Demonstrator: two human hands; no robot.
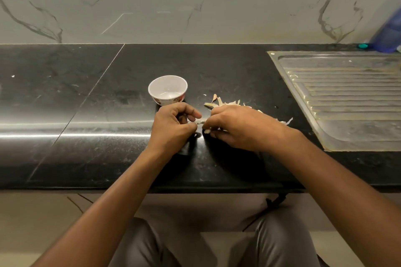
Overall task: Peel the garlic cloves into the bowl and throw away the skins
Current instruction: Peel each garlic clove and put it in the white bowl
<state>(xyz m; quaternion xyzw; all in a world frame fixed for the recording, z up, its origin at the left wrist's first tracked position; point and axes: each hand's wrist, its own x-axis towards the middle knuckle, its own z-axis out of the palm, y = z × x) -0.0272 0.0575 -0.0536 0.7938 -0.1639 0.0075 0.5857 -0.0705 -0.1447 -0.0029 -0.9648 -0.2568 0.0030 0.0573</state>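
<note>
Item 1. Fingertips: left thumb and forefinger [193, 117] curled and pinched together on a small pale garlic piece [198, 122]. The right fingertips [209, 124] are curled in and close on its other end. Whether it is clove or skin cannot be told. A second pale bit [207, 130] shows under the right fingers, just above the worktop.

Item 2. Left hand [175, 125]: knuckles up, remaining fingers folded toward the palm, low over the counter.

Item 3. Right hand [236, 128]: at 3 o'clock from the left hand, nearly touching it at the fingertips, back of hand up.

Item 4. Bowl [167, 90]: small, white inside, floral print outside, upright at 12 o'clock just beyond the left hand.

Item 5. Garlic skins [223, 103]: loose papery heap on the counter at 12 o'clock of the right hand, partly hidden by it, trailing round to 3 o'clock.

Item 6. Black stone countertop [97, 97]: carries all of the above.

Item 7. Steel drainboard [347, 97]: ribbed, set in the counter at 3 o'clock, well apart from the hands.

Item 8. Blue bottle [388, 34]: blurred, at 2 o'clock against the marble wall [195, 2].
</note>
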